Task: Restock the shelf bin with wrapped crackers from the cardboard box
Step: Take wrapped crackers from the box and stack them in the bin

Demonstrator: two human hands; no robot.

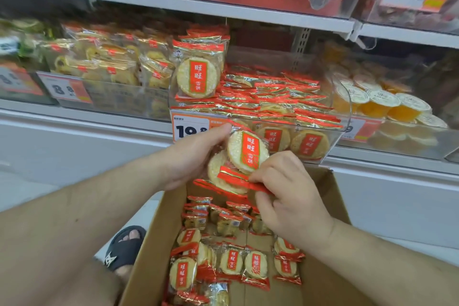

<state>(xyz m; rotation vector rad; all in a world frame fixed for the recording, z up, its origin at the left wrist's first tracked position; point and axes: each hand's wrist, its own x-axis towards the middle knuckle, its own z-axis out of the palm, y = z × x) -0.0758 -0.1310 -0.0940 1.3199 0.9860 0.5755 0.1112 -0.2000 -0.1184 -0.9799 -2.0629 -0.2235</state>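
Observation:
My left hand (196, 154) grips a small stack of wrapped crackers (244, 150), round and pale with a red label, just above the far end of the cardboard box (154, 236). My right hand (288, 194) pinches the red and gold edge of the lower packet (234, 179) in that stack. Several more wrapped crackers (233, 261) lie loose in the box. The clear shelf bin (345, 107) directly behind the hands holds many of the same packets, laid flat, with an upright stack (198, 74) at its left.
A neighbouring bin of yellow biscuit packets (111, 62) is on the left and one of jelly cups (387, 102) on the right. Price tags hang on the bin fronts and the upper shelf (248, 15). A foot in a black sandal (124, 246) stands left of the box.

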